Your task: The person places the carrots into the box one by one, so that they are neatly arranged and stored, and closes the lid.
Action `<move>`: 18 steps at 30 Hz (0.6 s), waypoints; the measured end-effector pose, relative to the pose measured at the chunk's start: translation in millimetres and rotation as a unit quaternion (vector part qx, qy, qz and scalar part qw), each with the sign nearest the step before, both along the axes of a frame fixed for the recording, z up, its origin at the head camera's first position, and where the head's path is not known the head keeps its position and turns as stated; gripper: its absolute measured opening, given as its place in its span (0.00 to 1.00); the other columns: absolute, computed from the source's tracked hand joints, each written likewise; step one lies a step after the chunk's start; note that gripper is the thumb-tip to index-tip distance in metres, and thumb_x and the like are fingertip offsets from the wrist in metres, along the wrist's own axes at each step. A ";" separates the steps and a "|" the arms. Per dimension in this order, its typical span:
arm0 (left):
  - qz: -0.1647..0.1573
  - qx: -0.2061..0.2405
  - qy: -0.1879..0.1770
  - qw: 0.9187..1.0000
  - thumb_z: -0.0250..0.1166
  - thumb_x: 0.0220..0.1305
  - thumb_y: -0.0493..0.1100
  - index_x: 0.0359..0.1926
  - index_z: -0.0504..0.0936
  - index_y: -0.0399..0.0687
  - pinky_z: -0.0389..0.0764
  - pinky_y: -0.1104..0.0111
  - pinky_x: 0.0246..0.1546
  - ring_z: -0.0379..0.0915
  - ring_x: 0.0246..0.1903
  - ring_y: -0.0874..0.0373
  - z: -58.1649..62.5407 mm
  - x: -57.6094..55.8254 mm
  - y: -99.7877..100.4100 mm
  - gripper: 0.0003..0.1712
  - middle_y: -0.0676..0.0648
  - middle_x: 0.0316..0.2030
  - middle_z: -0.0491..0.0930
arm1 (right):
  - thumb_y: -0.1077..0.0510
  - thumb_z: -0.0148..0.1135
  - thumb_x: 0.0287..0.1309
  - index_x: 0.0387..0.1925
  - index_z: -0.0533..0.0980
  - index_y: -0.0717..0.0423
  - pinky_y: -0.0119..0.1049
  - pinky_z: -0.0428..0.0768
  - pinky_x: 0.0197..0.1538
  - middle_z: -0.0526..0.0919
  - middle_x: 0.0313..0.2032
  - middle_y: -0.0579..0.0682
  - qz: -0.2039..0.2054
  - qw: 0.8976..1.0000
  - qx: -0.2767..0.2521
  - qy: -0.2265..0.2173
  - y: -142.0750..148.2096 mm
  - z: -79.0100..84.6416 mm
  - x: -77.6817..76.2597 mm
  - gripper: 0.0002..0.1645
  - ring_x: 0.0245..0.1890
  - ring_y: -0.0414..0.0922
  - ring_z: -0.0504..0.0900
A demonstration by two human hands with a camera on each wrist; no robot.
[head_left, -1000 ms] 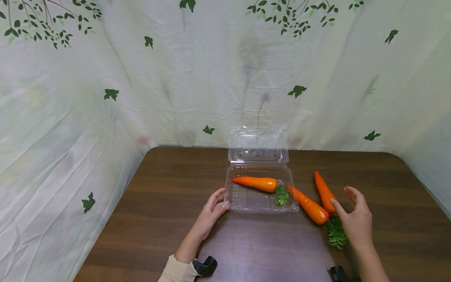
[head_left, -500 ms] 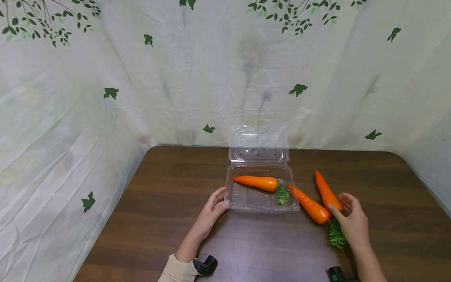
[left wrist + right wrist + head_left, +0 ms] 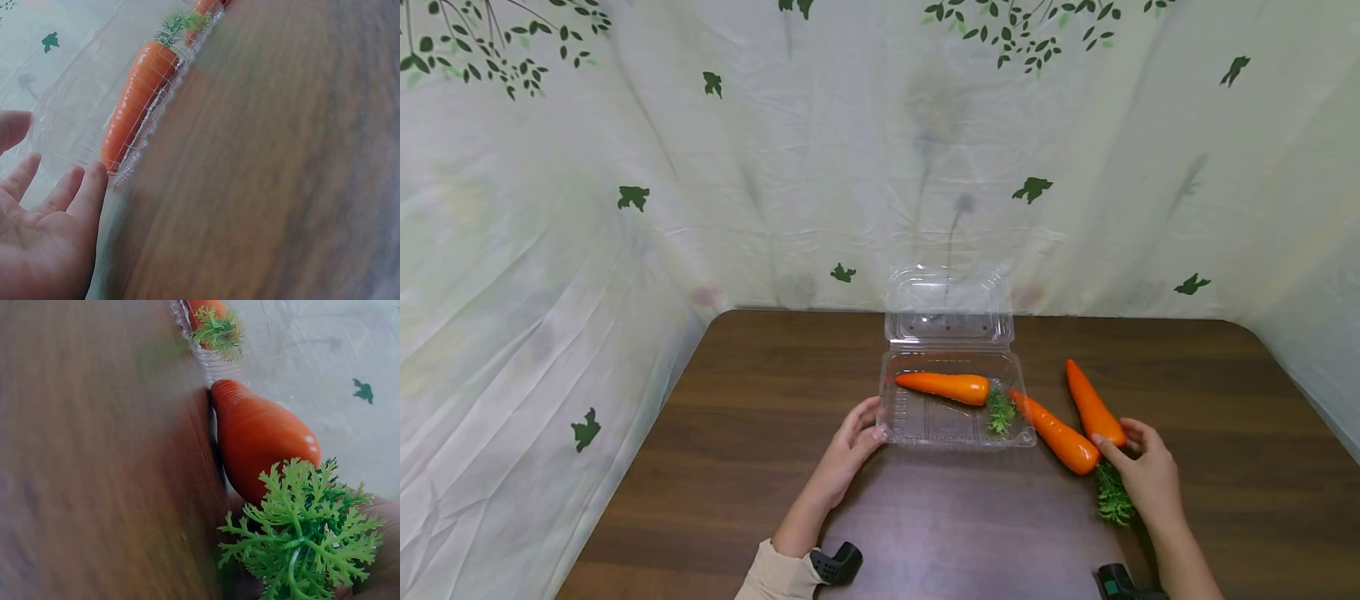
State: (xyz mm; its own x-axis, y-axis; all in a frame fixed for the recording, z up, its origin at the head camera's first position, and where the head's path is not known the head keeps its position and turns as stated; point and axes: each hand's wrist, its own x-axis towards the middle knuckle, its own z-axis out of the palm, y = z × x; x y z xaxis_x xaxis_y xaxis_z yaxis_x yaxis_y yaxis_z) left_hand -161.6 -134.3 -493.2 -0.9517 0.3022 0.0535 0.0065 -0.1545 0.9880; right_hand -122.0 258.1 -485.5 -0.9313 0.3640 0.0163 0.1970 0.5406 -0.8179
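A clear plastic clamshell box (image 3: 925,427) stands on the table with its lid (image 3: 951,325) raised at the back. Inside lies one orange carrot (image 3: 943,387), its green top to the right. My left hand (image 3: 848,450) rests its fingertips against the box's left side; the left wrist view shows these fingers (image 3: 87,197) loosely extended. To the right, a second carrot (image 3: 1060,435) points its thin end at the box. My right hand (image 3: 1152,479) holds a third carrot (image 3: 1090,400) near its thick end, thumb and fingers on opposite sides. Leafy greens (image 3: 300,531) partly hide that hand in the right wrist view.
The brown wooden table (image 3: 760,375) has rounded far corners. A pale curtain (image 3: 820,167) with leaf prints hangs right behind its far edge. Black devices (image 3: 838,565) sit at both wrists.
My right hand has moved slightly left and closed its thumb and fingers on the far-right carrot, which it stood beside with fingers spread. The left hand and the box stay in place.
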 end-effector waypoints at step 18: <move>-0.003 -0.007 -0.004 1.000 0.53 0.64 0.35 0.65 0.55 0.43 0.69 0.71 0.49 0.61 0.52 0.40 2.2 0.9 -0.7 0.29 0.33 0.60 0.58 | 0.58 0.65 0.50 0.55 0.69 0.58 0.16 0.71 0.32 0.76 0.43 0.47 -0.094 0.985 -0.093 0.114 -4.8 3.3 0.6 0.29 0.34 0.26 0.73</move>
